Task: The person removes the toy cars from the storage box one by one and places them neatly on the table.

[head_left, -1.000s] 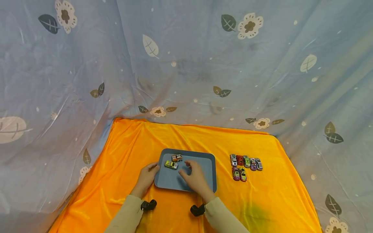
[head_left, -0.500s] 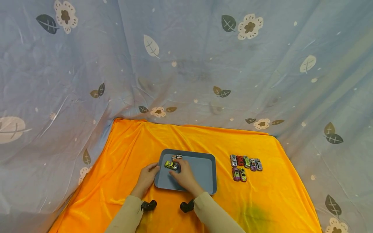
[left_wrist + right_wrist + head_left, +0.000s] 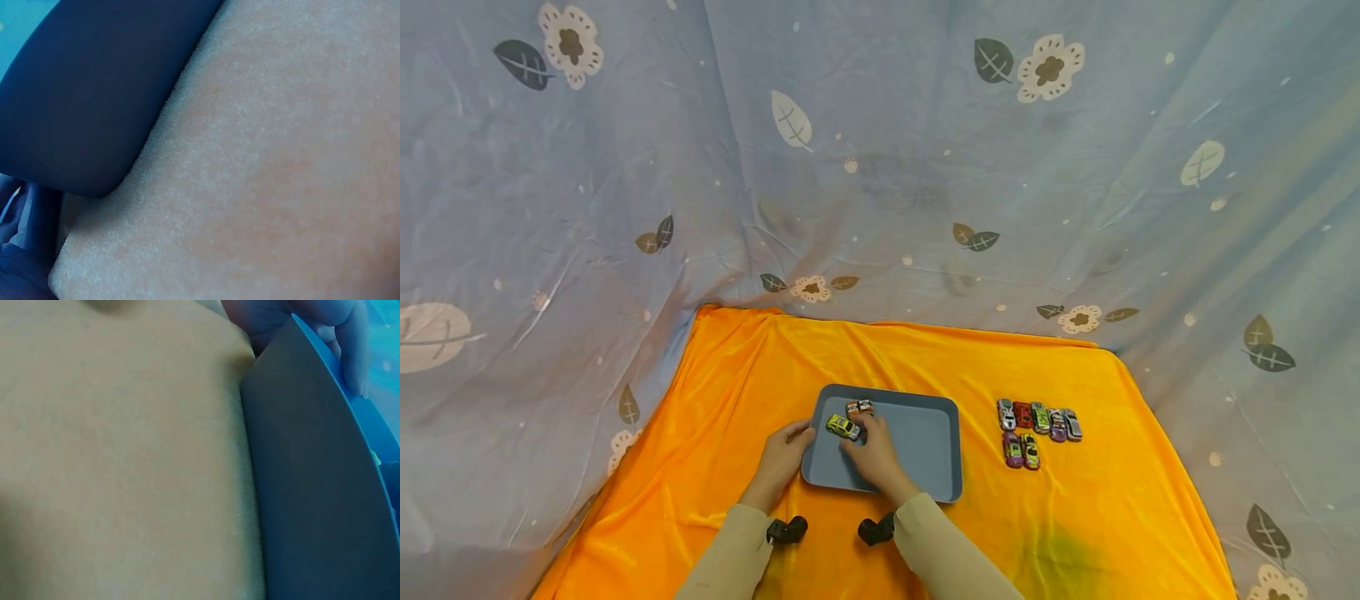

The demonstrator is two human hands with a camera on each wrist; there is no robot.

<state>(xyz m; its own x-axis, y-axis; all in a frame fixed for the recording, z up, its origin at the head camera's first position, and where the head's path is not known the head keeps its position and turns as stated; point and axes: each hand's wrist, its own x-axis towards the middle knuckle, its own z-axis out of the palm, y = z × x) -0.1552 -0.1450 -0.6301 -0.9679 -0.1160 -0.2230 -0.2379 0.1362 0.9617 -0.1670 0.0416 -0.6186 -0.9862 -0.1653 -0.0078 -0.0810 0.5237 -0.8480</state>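
Observation:
My left hand (image 3: 782,458) grips the left rim of a grey rectangular tray (image 3: 925,454), thumb at the edge. Inside the tray, at its left end, my right hand (image 3: 876,454) bends its fingers round the front end of a yellow-green toy car (image 3: 842,427). Right behind that car lies an orange-and-white toy car (image 3: 860,407), partly covered by the fingers. The right wrist view has the right hand (image 3: 353,337) reaching over the rim of the tray (image 3: 312,456). In the left wrist view the tray (image 3: 94,94) hides most of the left hand (image 3: 25,269).
Right of the tray, several toy cars lie close together in two rows, among them a red one (image 3: 1023,414) and a purple one (image 3: 1012,450). An orange cloth (image 3: 1120,475) covers the table. Behind it hangs a grey-blue patterned curtain (image 3: 895,200).
My right hand has moved left across the tray to the two cars. The yellow-green car and the orange car have turned slightly. The left hand stays on the rim.

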